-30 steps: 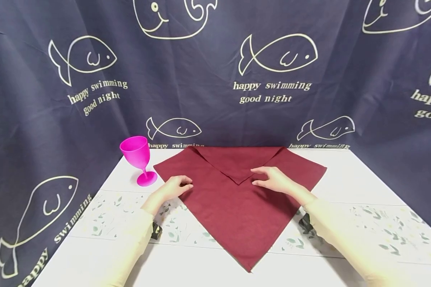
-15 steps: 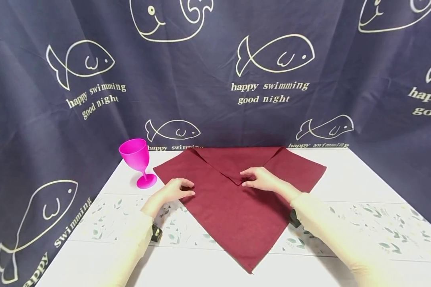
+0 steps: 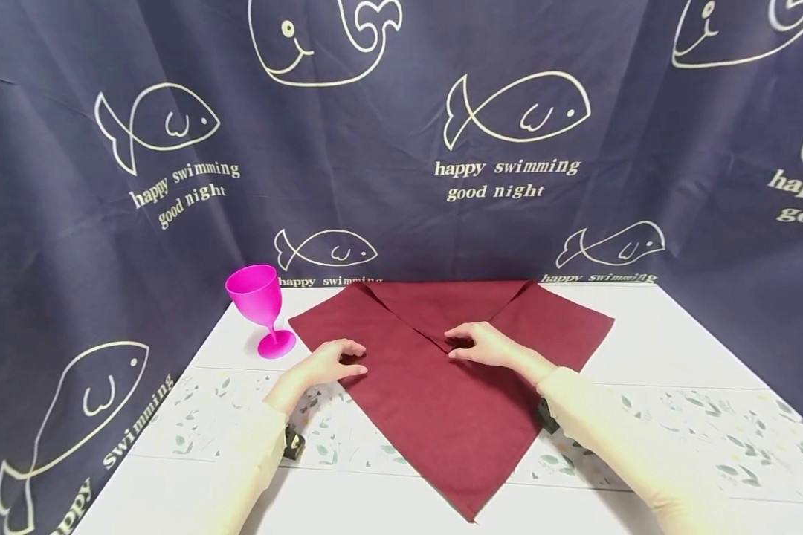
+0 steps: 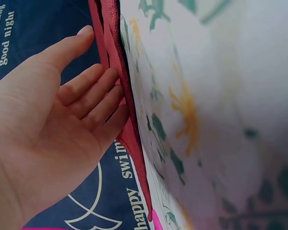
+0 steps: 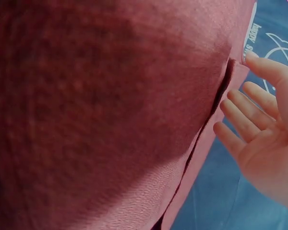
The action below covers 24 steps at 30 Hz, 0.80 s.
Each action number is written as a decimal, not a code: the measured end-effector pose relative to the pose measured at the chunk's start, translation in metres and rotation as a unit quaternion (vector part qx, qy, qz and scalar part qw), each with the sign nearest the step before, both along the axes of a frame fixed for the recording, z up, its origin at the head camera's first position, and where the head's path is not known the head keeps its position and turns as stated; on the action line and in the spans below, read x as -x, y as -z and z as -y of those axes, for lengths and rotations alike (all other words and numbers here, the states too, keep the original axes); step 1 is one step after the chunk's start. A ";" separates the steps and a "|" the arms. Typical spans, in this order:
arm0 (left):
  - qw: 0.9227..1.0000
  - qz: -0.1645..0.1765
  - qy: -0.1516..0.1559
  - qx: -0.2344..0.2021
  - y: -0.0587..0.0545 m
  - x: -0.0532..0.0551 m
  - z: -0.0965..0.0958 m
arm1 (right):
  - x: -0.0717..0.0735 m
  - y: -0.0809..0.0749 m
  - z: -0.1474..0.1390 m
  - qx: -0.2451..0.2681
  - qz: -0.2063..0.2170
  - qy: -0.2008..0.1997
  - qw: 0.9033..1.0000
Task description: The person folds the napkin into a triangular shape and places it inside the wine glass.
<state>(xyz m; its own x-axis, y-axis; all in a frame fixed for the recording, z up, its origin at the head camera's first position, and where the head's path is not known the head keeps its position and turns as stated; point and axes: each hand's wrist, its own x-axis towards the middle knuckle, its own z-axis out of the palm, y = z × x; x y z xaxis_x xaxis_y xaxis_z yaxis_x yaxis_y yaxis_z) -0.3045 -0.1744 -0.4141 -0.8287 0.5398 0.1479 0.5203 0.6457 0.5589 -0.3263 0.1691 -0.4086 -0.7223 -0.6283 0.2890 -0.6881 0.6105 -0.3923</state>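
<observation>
A dark red cloth napkin [image 3: 435,416] lies on the table with one corner pointing toward me. Its far corner is folded over into a small triangular flap [image 3: 435,301]. My right hand [image 3: 485,345] is at the tip of this flap, thumb and fingers apart; the right wrist view shows loosely bent fingers [image 5: 242,120] close to the folded edge, and I cannot tell whether they touch it. At the napkin's left edge my left hand [image 3: 324,362] hovers or rests lightly, its fingers [image 4: 93,96] relaxed and holding nothing.
A bright pink goblet [image 3: 257,297] stands upright left of the napkin, beyond my left hand. The white table [image 3: 656,334] has a band of leaf print across it. A dark blue curtain [image 3: 401,148] with fish drawings hangs behind.
My right hand has moved left, to the tip of the folded flap. The left hand has stayed nearly in place. The napkin and goblet look unmoved; the head view has shifted slightly.
</observation>
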 end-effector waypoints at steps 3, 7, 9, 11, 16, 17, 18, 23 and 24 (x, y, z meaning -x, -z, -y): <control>1.000 -0.002 -0.003 -0.003 -0.001 -0.001 -0.001 | 0.000 0.001 -0.001 -0.002 -0.009 0.001 1.000; 1.000 -0.001 -0.004 -0.003 -0.003 -0.002 -0.001 | 0.000 0.002 -0.001 -0.013 -0.015 0.002 1.000; 1.000 0.000 -0.003 -0.003 -0.003 -0.002 -0.001 | 0.000 0.003 -0.001 -0.020 -0.015 0.003 1.000; 1.000 0.001 -0.002 -0.004 -0.003 -0.002 -0.001 | 0.000 0.003 -0.001 -0.025 -0.013 0.004 1.000; 1.000 0.000 -0.004 -0.005 -0.003 -0.001 -0.001 | 0.000 0.003 0.000 -0.040 -0.022 0.006 0.999; 1.000 -0.001 -0.004 -0.005 -0.002 0.000 -0.001 | 0.000 0.003 0.000 -0.042 -0.024 0.005 0.999; 1.000 -0.001 -0.004 -0.004 -0.002 0.000 -0.001 | 0.000 0.003 0.000 -0.044 -0.025 0.005 0.999; 1.000 0.000 -0.001 -0.003 -0.001 0.001 -0.001 | -0.001 0.003 0.000 -0.043 -0.014 0.003 0.999; 1.000 0.001 0.000 -0.001 0.000 0.000 -0.001 | -0.001 0.004 0.000 -0.042 -0.011 0.002 0.999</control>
<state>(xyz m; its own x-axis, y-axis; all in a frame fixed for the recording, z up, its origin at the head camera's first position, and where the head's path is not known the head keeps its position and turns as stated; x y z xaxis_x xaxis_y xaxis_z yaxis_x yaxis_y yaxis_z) -0.3049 -0.1733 -0.4138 -0.8295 0.5386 0.1479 0.5189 0.6450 0.5610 -0.3253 0.1686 -0.4127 -0.7194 -0.6475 0.2514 -0.6928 0.6435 -0.3254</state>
